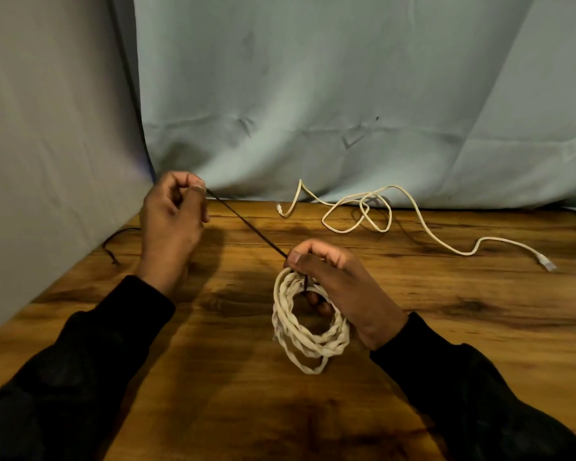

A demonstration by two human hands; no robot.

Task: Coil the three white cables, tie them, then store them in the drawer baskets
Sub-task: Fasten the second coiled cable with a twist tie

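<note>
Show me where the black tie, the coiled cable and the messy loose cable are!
black tie [246,224]: head view, middle of the taut stretch between the hands.
coiled cable [290,331]: head view, left side of the coil.
loose cable [423,221]: head view, mid-length on the table.

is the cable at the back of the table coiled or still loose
Loose: the back cable sprawls across the table in open loops, both plugs lying free, no tie on it.

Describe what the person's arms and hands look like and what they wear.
Both arms wear long black sleeves ending at the wrists. The left hand and right hand are bare: no gloves, and no rings, watch or markings that show.
</note>
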